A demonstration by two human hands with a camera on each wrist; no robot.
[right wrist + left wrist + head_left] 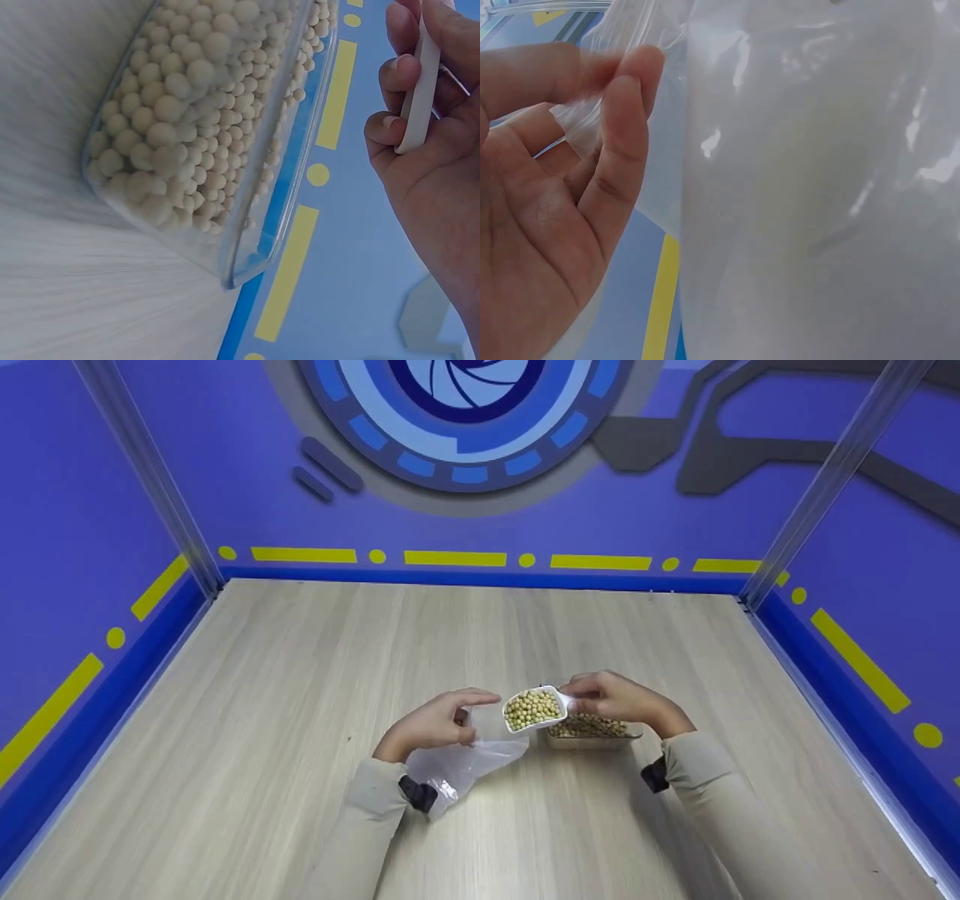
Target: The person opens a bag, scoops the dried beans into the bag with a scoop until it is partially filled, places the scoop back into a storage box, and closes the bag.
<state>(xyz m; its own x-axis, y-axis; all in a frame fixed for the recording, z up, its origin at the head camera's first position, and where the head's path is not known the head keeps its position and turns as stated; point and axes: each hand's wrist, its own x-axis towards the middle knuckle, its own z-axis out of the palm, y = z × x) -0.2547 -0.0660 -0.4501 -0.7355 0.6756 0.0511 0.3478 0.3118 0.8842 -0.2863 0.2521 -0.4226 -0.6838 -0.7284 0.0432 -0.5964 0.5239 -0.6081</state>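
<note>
My right hand (619, 701) grips the handle of a white scoop (424, 86) heaped with round, pale yellow beans (532, 709). The scoop is held level above the table, between my two hands. My left hand (435, 724) pinches the edge of a clear plastic bag (817, 180) between thumb and fingers, and the bag hangs below it towards the table. The scoop's front lip is right by the bag's upper edge in the head view. Under my right hand stands a clear plastic container (592, 741) with many more of the same beans inside.
A light wood-grain table (262, 697) lies under everything. Blue walls (465, 532) with yellow markings enclose its back and sides, with metal posts (150, 472) in the corners. Dark bands (418, 793) sit around both wrists.
</note>
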